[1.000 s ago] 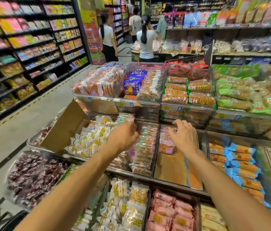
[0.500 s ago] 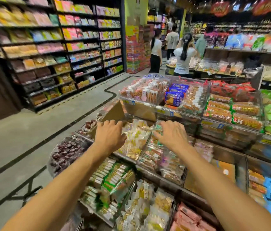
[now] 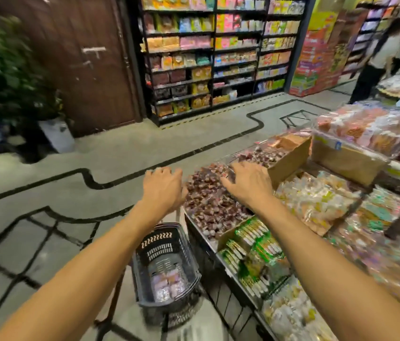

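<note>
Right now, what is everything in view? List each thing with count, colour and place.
wrapped candies: a heap, dark red, corner bin under the hands
green packets: many, green, bin nearer the camera
pale snacks: many, white and yellow, bin right of the candies
cardboard divider: one, brown, behind the candies
basket: one, dark, beside the display
pink packets: a few, pink, in the basket
wall shelves: black, many-coloured packs, across the aisle
door: one, brown, left of the shelves
plant: one, green, far left
people: at least two, pale tops, top right
left hand: fingers loosely curled, empty, beside the bin
right hand: fingers spread, over the candies
</note>
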`<state>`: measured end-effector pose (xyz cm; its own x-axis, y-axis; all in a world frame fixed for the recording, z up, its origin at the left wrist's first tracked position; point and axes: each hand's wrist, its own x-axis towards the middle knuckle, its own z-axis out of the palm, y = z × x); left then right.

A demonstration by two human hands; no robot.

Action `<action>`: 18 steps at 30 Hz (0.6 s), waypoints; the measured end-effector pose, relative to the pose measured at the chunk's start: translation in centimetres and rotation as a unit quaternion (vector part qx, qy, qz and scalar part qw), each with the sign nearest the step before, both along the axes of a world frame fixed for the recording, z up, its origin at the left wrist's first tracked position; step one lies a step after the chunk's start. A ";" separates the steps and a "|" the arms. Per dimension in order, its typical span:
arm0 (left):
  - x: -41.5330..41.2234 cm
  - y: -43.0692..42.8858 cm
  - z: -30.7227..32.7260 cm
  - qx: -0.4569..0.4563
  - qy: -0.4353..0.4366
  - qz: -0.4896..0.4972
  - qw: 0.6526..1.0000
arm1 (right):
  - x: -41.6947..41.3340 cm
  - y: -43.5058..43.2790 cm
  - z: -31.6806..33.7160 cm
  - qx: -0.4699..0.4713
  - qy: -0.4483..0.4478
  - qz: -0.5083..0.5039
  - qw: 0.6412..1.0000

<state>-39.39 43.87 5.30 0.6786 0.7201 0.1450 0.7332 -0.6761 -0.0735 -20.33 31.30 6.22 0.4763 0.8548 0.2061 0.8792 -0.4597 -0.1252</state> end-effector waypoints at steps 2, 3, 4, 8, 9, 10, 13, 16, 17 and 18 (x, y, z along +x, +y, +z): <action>-2.6 1.5 -0.4 -0.001 0.013 0.026 1.000 | -2.5 3.0 -0.4 -0.005 -0.002 0.030 1.000; -3.7 2.3 -0.7 0.004 0.019 0.038 0.999 | -3.6 4.4 -0.7 -0.005 -0.005 0.045 0.999; -4.7 3.0 -0.9 0.008 0.022 0.051 0.998 | -4.7 5.9 -1.0 -0.005 -0.007 0.059 0.998; -8.0 5.7 -2.2 0.008 0.026 0.102 0.994 | -7.9 11.3 -2.8 -0.024 -0.003 0.104 0.994; -8.5 6.5 -2.6 0.008 0.028 0.115 0.993 | -8.5 12.6 -3.4 -0.029 -0.002 0.113 0.993; -8.9 7.3 -3.3 0.006 0.032 0.127 0.991 | -8.9 13.9 -4.2 -0.031 -0.002 0.122 0.992; -9.3 9.7 -6.2 -0.012 0.046 0.157 0.987 | -9.5 17.6 -7.3 -0.036 0.004 0.145 0.989; -8.9 12.0 -10.3 -0.041 0.067 0.183 0.980 | -9.4 21.1 -11.2 -0.070 0.018 0.167 0.983; -8.6 12.7 -11.7 -0.051 0.079 0.192 0.977 | -9.2 22.0 -12.7 -0.087 0.024 0.174 0.981; -8.4 13.4 -13.0 -0.060 0.088 0.201 0.974 | -9.0 23.0 -14.1 -0.103 0.031 0.181 0.978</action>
